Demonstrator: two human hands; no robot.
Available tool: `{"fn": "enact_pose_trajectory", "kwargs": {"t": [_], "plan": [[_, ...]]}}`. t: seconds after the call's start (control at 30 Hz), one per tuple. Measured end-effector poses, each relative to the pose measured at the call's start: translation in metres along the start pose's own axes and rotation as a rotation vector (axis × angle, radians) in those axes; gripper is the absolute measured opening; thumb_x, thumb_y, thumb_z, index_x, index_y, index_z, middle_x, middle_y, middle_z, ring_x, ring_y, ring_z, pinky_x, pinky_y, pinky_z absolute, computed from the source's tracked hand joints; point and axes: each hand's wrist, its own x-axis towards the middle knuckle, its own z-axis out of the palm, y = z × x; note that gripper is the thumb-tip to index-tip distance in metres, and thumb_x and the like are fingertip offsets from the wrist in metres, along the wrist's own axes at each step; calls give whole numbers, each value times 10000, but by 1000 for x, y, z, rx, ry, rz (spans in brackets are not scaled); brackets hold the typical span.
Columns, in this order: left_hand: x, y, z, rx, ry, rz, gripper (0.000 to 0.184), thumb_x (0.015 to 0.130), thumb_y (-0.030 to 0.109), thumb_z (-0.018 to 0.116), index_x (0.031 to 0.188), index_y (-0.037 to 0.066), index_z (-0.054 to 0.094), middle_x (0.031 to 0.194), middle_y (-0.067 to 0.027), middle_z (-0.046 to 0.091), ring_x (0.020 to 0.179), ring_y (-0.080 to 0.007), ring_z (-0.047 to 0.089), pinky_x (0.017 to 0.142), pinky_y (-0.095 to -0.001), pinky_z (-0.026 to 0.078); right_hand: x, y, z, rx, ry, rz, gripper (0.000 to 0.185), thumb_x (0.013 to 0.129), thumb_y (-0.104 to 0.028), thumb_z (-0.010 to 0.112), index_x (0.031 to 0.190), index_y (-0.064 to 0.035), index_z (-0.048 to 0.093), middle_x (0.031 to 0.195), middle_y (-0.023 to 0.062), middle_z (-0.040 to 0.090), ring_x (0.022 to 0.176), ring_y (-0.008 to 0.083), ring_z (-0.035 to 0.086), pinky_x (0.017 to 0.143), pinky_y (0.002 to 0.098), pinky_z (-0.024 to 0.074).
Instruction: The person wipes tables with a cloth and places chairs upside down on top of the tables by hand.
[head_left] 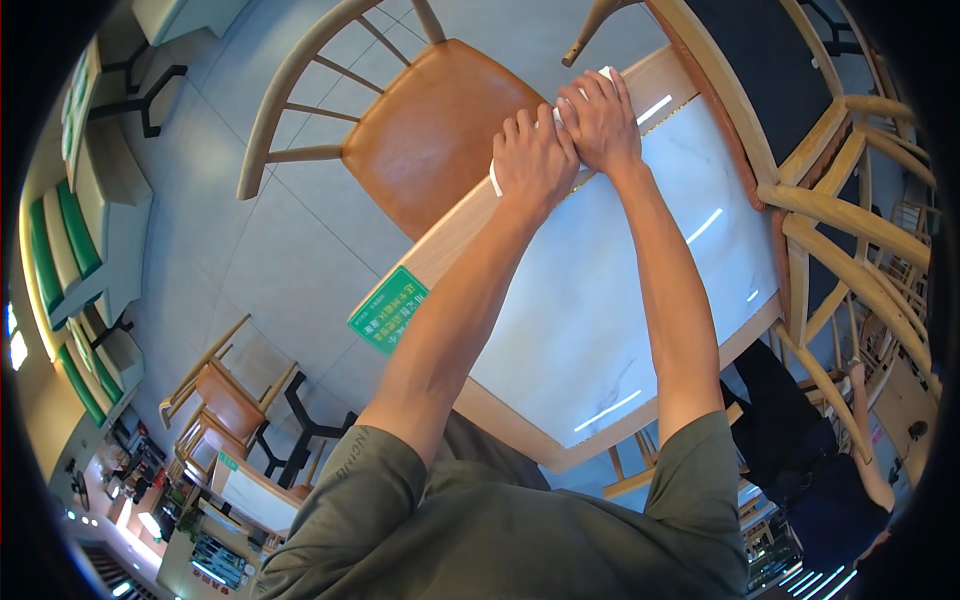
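Observation:
My left hand (pixel 537 158) and my right hand (pixel 600 122) lie side by side at the far edge of a table, fingers bent over a white cloth (pixel 495 180). Only small bits of the cloth show, at the outer side of my left hand and by the fingertips of my right; the rest is hidden under my palms. The table (pixel 620 300) has a pale marble-look top with a light wood border. Both arms stretch straight forward over it.
A green sign (pixel 389 310) sits on the table's left border. A wooden chair with a brown seat (pixel 445 130) stands beyond that edge. More wooden chairs (pixel 850 215) crowd the right side. A person in dark clothes (pixel 810 480) is at the lower right.

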Motion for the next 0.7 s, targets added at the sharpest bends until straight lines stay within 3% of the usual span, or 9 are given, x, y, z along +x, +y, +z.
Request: {"fn": "enact_pose_trajectory", "kwargs": {"t": [0.1,0.17,0.37,0.47,0.7], "plan": [[8,2,4,-29,-4,-6,254,920,242,408,1001,48,550,935,-163,610,871,-328,590,749,-432,466,6,9,0,52,-24,29,285,922,-300,464,960,-101,665,1042,75,621,1107,242,518,1111,464,252],[14,3,8,-70,-53,-25,249,909,268,427,895,46,538,852,-161,608,795,-321,618,652,-429,489,10,15,0,47,-11,14,275,917,-290,468,937,-103,667,1020,74,625,1075,240,529,1100,462,266],[27,11,9,-113,-119,-39,281,929,273,392,889,34,533,758,-163,642,657,-325,652,552,-423,515,22,35,2,1,-9,-46,263,894,-260,485,873,-83,678,937,67,639,972,238,555,1045,443,318],[33,16,10,-141,-168,-83,342,962,282,315,899,36,544,768,-165,652,681,-352,640,639,-470,497,24,42,1,10,-16,-62,257,897,-241,484,849,-68,668,889,74,628,924,252,551,999,428,344],[44,31,19,-147,-121,-72,370,963,283,312,848,34,560,722,-171,656,630,-363,632,611,-479,494,32,61,-4,-26,-55,-75,285,880,-235,491,737,-62,668,771,60,620,842,248,547,922,384,382]]}}
